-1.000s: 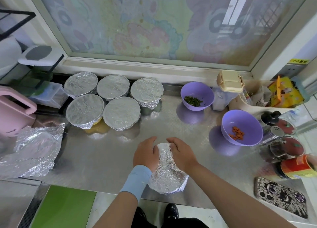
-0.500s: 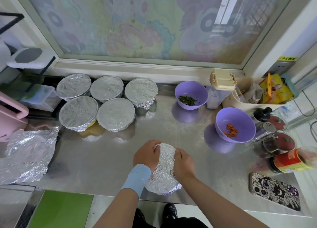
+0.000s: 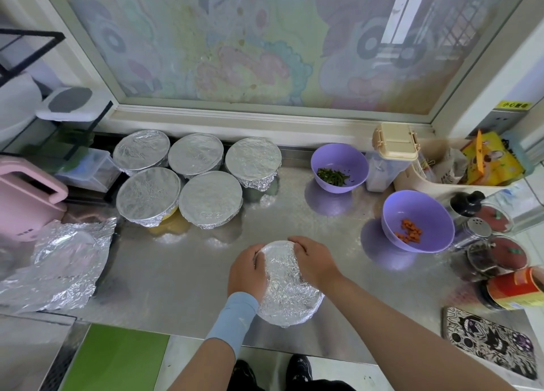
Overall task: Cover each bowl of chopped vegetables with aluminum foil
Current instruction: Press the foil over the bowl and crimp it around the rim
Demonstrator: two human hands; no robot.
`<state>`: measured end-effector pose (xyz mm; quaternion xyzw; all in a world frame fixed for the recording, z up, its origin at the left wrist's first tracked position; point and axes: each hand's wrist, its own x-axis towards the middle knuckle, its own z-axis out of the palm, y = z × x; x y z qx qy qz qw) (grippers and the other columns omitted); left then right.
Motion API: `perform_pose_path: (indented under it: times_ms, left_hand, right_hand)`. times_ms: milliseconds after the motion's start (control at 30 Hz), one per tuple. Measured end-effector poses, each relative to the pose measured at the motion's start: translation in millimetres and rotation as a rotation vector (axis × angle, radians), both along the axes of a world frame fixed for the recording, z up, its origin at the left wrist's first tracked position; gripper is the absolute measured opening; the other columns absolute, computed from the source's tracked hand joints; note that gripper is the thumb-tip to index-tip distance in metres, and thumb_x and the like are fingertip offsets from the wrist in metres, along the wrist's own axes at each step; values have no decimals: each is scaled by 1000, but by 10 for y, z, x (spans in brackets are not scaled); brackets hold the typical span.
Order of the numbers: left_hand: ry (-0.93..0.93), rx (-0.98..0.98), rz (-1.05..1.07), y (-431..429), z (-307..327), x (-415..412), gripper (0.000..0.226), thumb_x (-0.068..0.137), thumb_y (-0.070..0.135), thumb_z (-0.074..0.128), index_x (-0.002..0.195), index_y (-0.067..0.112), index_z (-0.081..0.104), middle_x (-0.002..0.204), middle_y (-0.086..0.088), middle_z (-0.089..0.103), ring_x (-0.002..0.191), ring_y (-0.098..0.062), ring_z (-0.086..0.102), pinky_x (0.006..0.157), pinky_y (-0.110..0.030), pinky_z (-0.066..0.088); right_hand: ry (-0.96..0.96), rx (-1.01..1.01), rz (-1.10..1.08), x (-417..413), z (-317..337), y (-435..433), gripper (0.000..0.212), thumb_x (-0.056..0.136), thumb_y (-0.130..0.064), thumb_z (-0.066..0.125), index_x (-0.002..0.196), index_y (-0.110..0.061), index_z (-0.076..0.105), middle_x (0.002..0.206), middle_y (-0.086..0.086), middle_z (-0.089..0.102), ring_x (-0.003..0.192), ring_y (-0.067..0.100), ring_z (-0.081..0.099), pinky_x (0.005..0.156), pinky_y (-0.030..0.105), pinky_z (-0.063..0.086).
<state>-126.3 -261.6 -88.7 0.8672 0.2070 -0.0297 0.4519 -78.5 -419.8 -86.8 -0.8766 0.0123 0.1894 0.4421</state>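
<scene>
Steel counter [image 3: 182,273] under a painted window [image 3: 235,43]; left hand [image 3: 245,273] and right hand [image 3: 312,261] curl round the foil-wrapped bowl [image 3: 287,287].

I can't see what's in the wrapped bowl [image 3: 290,287] I'm holding, or in the five covered bowls [image 3: 210,203] behind it. The red can [image 3: 515,290] and pink appliance [image 3: 26,196] are cut off at the edges.

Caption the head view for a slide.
Left hand and right hand press foil onto a bowl; five covered bowls behind, two purple bowls uncovered.
</scene>
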Motion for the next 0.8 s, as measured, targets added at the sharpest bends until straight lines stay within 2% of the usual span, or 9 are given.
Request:
perform_pose_path:
  times_ms: [33, 67, 133, 200, 267, 400, 567, 633, 800]
  left_hand:
    - [-2, 6, -3, 4, -10, -25, 28, 100, 18, 43, 116, 23, 65, 111, 6, 67, 103, -15, 60, 91, -28, 46]
    - [5, 27, -12, 14, -21, -37, 28, 100, 18, 43, 117, 23, 64, 113, 6, 66, 105, -16, 60, 91, -27, 45]
    - [22, 81, -55, 50, -23, -21, 30, 100, 17, 43, 123, 22, 62, 121, 5, 63, 115, -18, 57, 93, -22, 40]
    - [-3, 89, -102, 82, 14, 52, 36, 99, 17, 45, 133, 23, 55, 134, 8, 56, 126, -14, 49, 101, -22, 34]
    - [-49, 95, -197, 81, 49, 167, 38, 99, 19, 47, 135, 28, 54, 136, 13, 54, 127, -9, 47, 105, -22, 34]
    - [-23, 114, -389, 11, 7, 339, 29, 100, 29, 49, 125, 28, 64, 124, 10, 64, 113, -11, 58, 98, -24, 43]
    - [-33, 138, -302, -14, -84, 311, 24, 99, 35, 50, 113, 31, 68, 105, 14, 69, 94, -8, 62, 86, -26, 49]
    - [3, 134, -271, -22, -79, 313, 22, 98, 37, 50, 109, 32, 69, 100, 15, 69, 90, -8, 62, 81, -24, 49]
    - [107, 68, -258, 18, -33, 390, 20, 96, 36, 53, 103, 30, 71, 96, 11, 70, 86, -11, 63, 80, -27, 50]
  right_hand:
    - [-31, -55, 31, -18, -34, -24, 35, 100, -22, 43, 131, -23, 60, 119, -2, 66, 96, 16, 64, 87, 23, 52]
    - [-87, -149, 70, -35, -74, -45, 38, 99, -24, 43, 134, -23, 56, 128, -3, 62, 109, 17, 60, 100, 32, 47]
    - [-254, -271, 97, -60, -113, -47, 38, 98, -22, 45, 135, -22, 55, 134, -4, 57, 121, 20, 53, 107, 37, 38]
    - [-355, -261, 72, -68, -76, 2, 31, 96, -19, 48, 124, -22, 61, 124, -5, 62, 111, 19, 57, 100, 35, 42]
    - [-323, -203, 35, -87, -54, 56, 23, 97, -21, 50, 114, -24, 65, 111, -8, 66, 98, 16, 61, 89, 30, 46]
    - [-236, -104, -38, -90, -84, 83, 17, 97, -28, 53, 106, -32, 67, 91, -14, 69, 81, 9, 61, 75, 24, 47]
    - [-189, -46, -54, -53, -125, 50, 16, 96, -28, 58, 102, -33, 71, 69, -24, 61, 57, -2, 54, 66, 26, 53]
    - [-197, -55, -44, -51, -132, 50, 16, 97, -29, 57, 103, -31, 72, 73, -23, 63, 58, -1, 55, 67, 26, 53]
    - [-174, -126, 39, -17, -101, 46, 20, 98, -31, 52, 109, -31, 69, 96, -15, 70, 84, 6, 62, 76, 22, 47]
